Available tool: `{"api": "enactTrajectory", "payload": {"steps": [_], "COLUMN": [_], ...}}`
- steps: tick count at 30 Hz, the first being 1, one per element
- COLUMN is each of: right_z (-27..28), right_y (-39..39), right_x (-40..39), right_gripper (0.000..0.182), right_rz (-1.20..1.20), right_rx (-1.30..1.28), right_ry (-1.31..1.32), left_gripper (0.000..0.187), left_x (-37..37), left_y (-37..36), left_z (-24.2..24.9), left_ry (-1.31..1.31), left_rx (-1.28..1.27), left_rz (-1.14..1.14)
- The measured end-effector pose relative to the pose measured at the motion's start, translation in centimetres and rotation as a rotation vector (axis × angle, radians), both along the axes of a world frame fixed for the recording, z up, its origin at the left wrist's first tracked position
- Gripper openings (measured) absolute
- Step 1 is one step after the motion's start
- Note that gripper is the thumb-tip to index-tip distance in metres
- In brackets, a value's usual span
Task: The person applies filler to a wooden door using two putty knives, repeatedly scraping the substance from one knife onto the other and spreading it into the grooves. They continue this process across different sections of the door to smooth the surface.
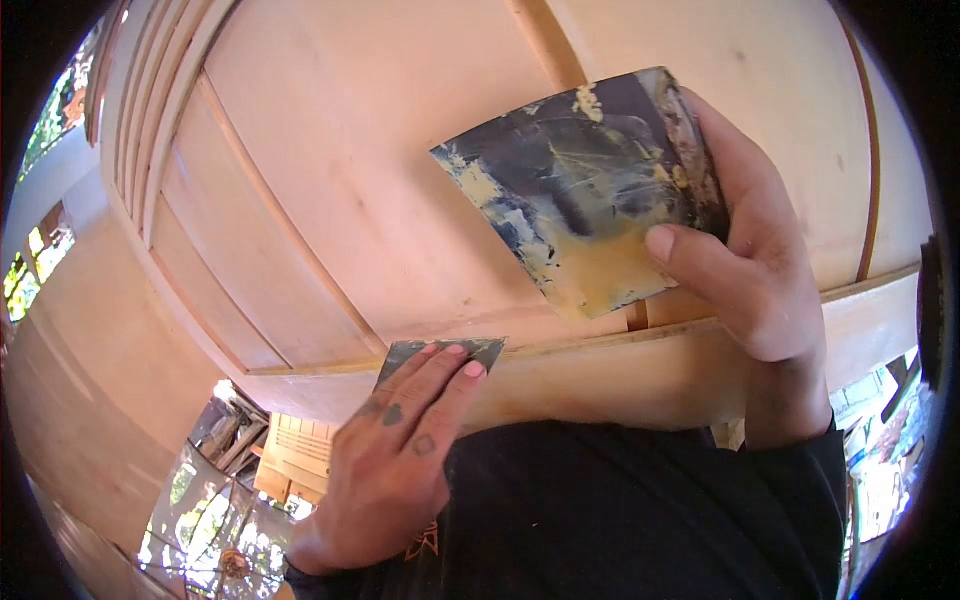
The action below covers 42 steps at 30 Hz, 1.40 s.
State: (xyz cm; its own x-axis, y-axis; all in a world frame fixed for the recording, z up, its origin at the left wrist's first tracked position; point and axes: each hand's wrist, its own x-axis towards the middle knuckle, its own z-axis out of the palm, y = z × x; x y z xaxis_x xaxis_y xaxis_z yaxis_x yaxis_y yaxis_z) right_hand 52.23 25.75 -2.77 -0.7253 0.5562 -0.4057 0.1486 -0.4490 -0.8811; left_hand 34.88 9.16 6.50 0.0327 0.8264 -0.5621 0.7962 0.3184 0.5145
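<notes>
My right hand grips a wide, dark putty board along its right edge, the thumb pressed on its face. Yellowish filler is smeared over the board, thickest near its lower corner, with a small lump at the top edge. Lower and to the left, my left hand is closed on a smaller dark flat scraper, with its fingers laid along the blade and the thumb hidden beneath. The scraper's far edge lies right at the wooden rail that borders a large pale panel.
Thin wooden strips divide the pale panel. Curved layered trim rises at the left, beside a broad smooth wooden surface. Below it, a slatted wooden piece and other clutter show. My dark shirt is close to the rail.
</notes>
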Motion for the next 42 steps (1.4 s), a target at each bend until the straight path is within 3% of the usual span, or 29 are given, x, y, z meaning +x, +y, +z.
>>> {"api": "enactTrajectory", "payload": {"steps": [4,7,10,16,23,28,31,32,36,42], "right_z": [0.3,0.0,-0.1,0.1,-0.1,0.9,0.5,0.4,-0.8,0.0], "right_y": [-0.3,-0.1,0.1,0.1,0.7,-0.5,-1.0,-1.0,-0.8,-0.3], "right_x": [0.1,0.3,0.4,0.4,0.5,-0.2,-0.4,-0.5,0.0,-0.3], "right_gripper": [0.067,0.066,0.066,0.067,0.066,0.066,0.066,0.066,0.067,0.068], "right_rz": [-0.056,0.007,0.034,0.015,0.116,-0.101,-0.154,-0.152,-0.131,-0.093], "right_rx": [0.053,0.114,0.090,0.027,0.096,0.019,0.049,0.066,0.085,0.060], "right_ry": [-0.104,-0.034,0.010,0.035,0.108,-0.002,-0.005,0.000,-0.048,-0.056], "left_gripper": [0.049,0.048,0.058,0.053,0.046,0.043,0.038,0.036,0.034,0.031], "left_x": [1.9,3.2,3.3,0.9,-0.3,-3.5,-3.3,-3.1,-2.5,-2.8], "left_y": [-0.9,-1.1,-0.7,2.6,4.0,4.2,3.8,3.8,2.7,1.5], "left_z": [-0.8,-1.3,-1.4,-0.9,-1.3,1.5,1.7,1.6,0.9,1.4], "left_ry": [-0.009,0.063,0.017,-0.125,-0.163,-0.290,0.105,0.212,0.214,0.415], "left_rx": [-0.031,-0.071,-0.057,-0.307,-0.378,-0.344,-0.069,-0.048,-0.008,0.057], "left_rz": [-0.021,-0.071,-0.012,-0.022,-0.110,0.008,-0.135,-0.292,-0.512,-0.573]}}
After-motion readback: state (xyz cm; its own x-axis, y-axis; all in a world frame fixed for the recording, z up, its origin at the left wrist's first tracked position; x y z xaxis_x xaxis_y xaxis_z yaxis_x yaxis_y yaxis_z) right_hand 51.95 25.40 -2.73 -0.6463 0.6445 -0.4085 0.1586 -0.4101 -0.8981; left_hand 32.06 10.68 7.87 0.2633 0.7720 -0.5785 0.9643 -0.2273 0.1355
